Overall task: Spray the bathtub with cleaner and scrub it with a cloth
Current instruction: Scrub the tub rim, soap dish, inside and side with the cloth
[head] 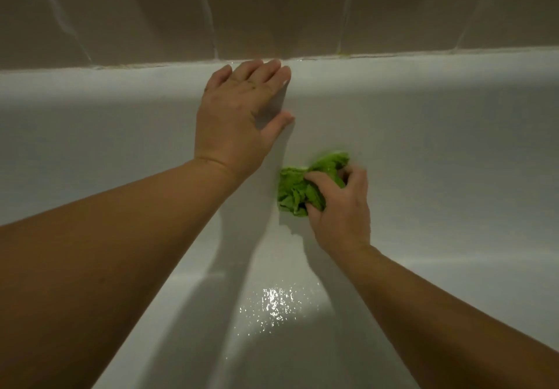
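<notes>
A crumpled green cloth (305,184) sits pressed against the far inner wall of a white bathtub (438,134), just right of frame centre, at about 3 o'clock from the middle. The right hand (340,207) grips it from the 5 o'clock side, fingers curled round the bunched fabric, thumb on its lower edge. At 11 o'clock from the cloth, well apart from it, the left hand (239,116) lies flat on the tub wall, fingers straight and close together, reaching the rim, thumb spread out toward 3 o'clock. Both bare forearms stretch in from the lower corners. At 6 o'clock, wet droplets (272,301) glint on the tub floor. Brown wall tiles (272,7) with pale grout lines rise above the rim at 12 o'clock.
</notes>
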`<state>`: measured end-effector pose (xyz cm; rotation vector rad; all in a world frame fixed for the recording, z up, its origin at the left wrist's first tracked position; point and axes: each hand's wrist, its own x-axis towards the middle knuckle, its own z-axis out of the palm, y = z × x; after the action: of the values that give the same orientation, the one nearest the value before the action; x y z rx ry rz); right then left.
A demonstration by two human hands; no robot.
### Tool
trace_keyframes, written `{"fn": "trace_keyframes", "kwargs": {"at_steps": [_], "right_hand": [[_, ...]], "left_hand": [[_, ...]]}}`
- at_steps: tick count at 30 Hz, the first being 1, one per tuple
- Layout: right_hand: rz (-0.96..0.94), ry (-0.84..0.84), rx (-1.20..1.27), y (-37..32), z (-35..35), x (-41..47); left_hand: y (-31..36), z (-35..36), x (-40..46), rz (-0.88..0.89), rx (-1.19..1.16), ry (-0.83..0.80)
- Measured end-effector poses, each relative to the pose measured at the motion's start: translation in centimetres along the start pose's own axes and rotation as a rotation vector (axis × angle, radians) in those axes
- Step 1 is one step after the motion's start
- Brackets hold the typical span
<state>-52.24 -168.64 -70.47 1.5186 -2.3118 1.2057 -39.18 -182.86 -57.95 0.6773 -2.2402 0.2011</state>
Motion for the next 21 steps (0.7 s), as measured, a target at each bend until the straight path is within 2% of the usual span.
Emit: {"fn": "trace_keyframes", "kwargs": {"at_steps": [2, 6, 9, 13, 15, 18, 21], "right_hand": [[-0.058, 0.107, 0.038, -1.2, -2.8, 3.2], [-0.034, 0.302, 0.121, -4.1, -7.1, 8.2], [-0.093, 0.314, 0.067, -4.8, -7.8, 9.1], [-0.151, 0.182, -0.040, -1.3, -4.5, 4.6], [-0.147, 0.045, -0.110, 1.5, -1.9, 1.4], [-0.065, -0.167, -0.187, 5.7, 1.8, -4.1], [0.062, -0.304, -0.187, 8.4, 3.4, -8.7]], "left_hand": [[0.1, 0.2, 0.0, 0.006, 0.000, 0.018], [0.5, 0.6, 0.2, 0.019, 0.011, 0.050], [1.0, 0.9, 0.3, 0.017, 0.009, 0.049], [1.5, 1.0, 0.3, -0.002, 0.016, 0.036], [2.0, 1.1, 0.6, 0.002, 0.026, 0.035], [2.6, 1.4, 0.9, 0.007, 0.051, 0.035], [2.9, 1.8, 0.9, 0.018, 0.063, 0.039]]}}
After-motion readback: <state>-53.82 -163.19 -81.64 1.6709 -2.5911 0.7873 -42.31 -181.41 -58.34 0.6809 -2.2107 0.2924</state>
